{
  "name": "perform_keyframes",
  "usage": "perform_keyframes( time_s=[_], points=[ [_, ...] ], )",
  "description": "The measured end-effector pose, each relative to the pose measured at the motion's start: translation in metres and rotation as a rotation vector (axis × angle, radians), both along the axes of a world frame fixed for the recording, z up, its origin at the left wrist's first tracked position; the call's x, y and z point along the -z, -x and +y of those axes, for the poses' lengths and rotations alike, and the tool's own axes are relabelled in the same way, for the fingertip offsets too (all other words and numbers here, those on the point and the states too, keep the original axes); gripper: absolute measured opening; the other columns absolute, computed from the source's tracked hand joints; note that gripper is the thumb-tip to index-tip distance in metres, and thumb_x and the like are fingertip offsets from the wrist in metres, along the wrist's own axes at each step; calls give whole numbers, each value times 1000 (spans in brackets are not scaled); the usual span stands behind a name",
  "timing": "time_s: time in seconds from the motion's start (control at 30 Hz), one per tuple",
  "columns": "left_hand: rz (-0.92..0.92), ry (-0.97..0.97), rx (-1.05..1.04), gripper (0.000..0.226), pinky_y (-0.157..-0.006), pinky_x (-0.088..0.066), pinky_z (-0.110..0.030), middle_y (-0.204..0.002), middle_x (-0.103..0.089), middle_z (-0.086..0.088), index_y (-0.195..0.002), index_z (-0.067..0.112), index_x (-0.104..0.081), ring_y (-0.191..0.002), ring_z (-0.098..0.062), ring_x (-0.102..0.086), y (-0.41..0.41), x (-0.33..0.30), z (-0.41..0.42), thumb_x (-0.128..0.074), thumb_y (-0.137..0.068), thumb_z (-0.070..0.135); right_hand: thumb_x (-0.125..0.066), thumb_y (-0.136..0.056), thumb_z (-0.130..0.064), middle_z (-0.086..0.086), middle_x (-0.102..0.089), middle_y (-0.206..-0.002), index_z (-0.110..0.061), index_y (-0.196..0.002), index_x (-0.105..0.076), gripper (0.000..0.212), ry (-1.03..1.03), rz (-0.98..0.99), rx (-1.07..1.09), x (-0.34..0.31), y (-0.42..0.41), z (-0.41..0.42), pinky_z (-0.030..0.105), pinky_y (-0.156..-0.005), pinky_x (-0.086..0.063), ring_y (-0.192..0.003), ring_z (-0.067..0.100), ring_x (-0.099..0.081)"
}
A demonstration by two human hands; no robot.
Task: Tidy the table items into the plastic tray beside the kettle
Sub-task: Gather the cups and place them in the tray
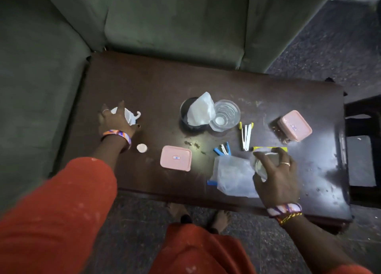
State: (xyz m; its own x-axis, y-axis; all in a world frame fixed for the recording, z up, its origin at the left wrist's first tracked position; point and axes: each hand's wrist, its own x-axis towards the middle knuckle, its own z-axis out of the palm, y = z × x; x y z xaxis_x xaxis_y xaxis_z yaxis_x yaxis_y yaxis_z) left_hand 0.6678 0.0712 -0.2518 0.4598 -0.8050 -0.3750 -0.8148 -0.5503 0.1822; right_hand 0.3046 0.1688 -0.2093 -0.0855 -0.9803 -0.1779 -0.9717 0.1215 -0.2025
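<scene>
Head view looked down on a dark brown wooden table (144, 84) set against a green upholstered sofa (165, 22). Left hand (115, 120), wrist in an orange-and-purple bangle, was curled round a small white plastic cup (132, 116) near the table's left end, gripping it. Right hand (276, 176), ring on one finger, had its fingers curled over a clear round plastic container (260, 164), which sat above a crumpled clear plastic bag (231, 174) at the near edge. Between the hands lay a pink rectangular plastic lid (175, 158) and a small round white cap (141, 148). Mid-table: a dark round tin (185, 111) holding white tissue (201, 108), touching a clear ribbed plastic tub (224, 115). Yellow-tipped white clips (246, 135) and blue clips (222, 150) lay nearby. A pink lidded plastic box (294, 125) stood toward the right end.
</scene>
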Motion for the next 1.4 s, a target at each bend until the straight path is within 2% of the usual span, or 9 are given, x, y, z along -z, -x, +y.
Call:
perform_keyframes(
  time_s=[0.1, 0.33, 0.6, 0.83, 0.93, 1.0, 1.07, 1.2, 1.4],
  points=[
    [18, -176, 46, 86, -106, -36, -45, -137, -41, -23, -140, 23, -29, -129, -39, -37, -18, 12, -18, -72, -67, 41, -74, -54, -3, 20, -54, -125, -26, -108, -66, 59, -26, -28, -10, 1, -37, -8, 45, -62, -57, -109, 45, -49],
    [133, 122, 33, 56, -88, -46, -43, -120, -50, -22, -125, 21, -49, -108, -42, -53, -11, -29, -21, -69, -72, 22, -76, -59, -15, 13, -56, -124, -32, -115, -59, 61, 9, -81, -92, -19, -77, -18, 31, -42, -49, -114, 35, -47],
    [391, 495, 658, 53, -86, -46, -34, -107, -60, -17, -108, 24, -63, -98, -35, -59, 79, -159, -44, -62, -55, 23, -69, -70, -37, 1, -56, -122, -35, -123, -53, 56, 21, -205, 15, -119, -27, -44, 36, -76, -52, -111, 25, -55],
    [395, 412, 1132, 57, -93, -48, -39, -128, -51, -5, -116, 42, -51, -113, -31, -54, 264, -242, -57, -47, -60, 48, -74, -56, -49, 0, -72, -95, -31, -96, -65, 44, 2, -147, 207, -232, 100, -56, 33, -78, -53, -94, 24, -66],
    [432, 423, 1299, 57, -92, -48, -42, -121, -52, -9, -109, 43, -48, -109, -34, -55, 353, -265, -60, -32, -56, 57, -77, -55, -44, -3, -71, -76, -24, -80, -67, 33, 13, -138, 226, -261, 177, -58, 27, -65, -53, -73, 17, -66],
    [468, 382, 1341, 51, -90, -48, -38, -112, -52, -9, -107, 38, -48, -104, -33, -56, 412, -271, -66, -41, -59, 53, -82, -56, -36, -6, -67, -71, -23, -81, -70, 32, 18, -140, 224, -273, 236, -65, 8, -47, -45, -58, 6, -59],
    [483, 342, 1351, 46, -86, -46, -32, -106, -52, -7, -109, 32, -51, -101, -30, -56, 472, -273, -70, -57, -63, 37, -85, -54, -33, -5, -66, -74, -23, -89, -70, 39, 7, -140, 210, -276, 299, -76, 5, -37, -39, -53, 0, -53],
    [539, 262, 1326, 52, -86, -46, -32, -104, -61, -9, -105, 33, -52, -99, -24, -53, 592, -253, -73, -56, -54, 41, -85, -52, -29, 4, -69, -95, -20, -100, -67, 52, -51, -118, 140, -260, 418, -106, 23, -64, -45, -79, 18, -62],
    [467, 163, 1219, 55, -87, -36, -24, -108, -40, -8, -121, 23, -52, -110, -27, -45, 724, -195, -78, -69, -69, 17, -82, -58, -19, 6, -64, -100, -17, -108, -65, 52, -244, -127, 114, -209, 535, -144, 22, -67, -41, -83, 19, -55]
  ],
)
